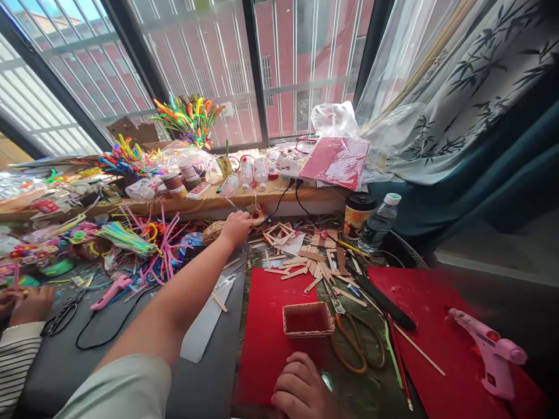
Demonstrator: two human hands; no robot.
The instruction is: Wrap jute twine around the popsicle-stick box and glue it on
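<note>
While the left hand is resting near the bench's far edge, the right hand is facing a tan oblong wooden box, grips unclear.

Craft workspace. Pipe cleaners lie left of left hand, glue gun right of right hand.

A rectangular, pale tan box sits upright, open side up, just below and right of centre.
</note>
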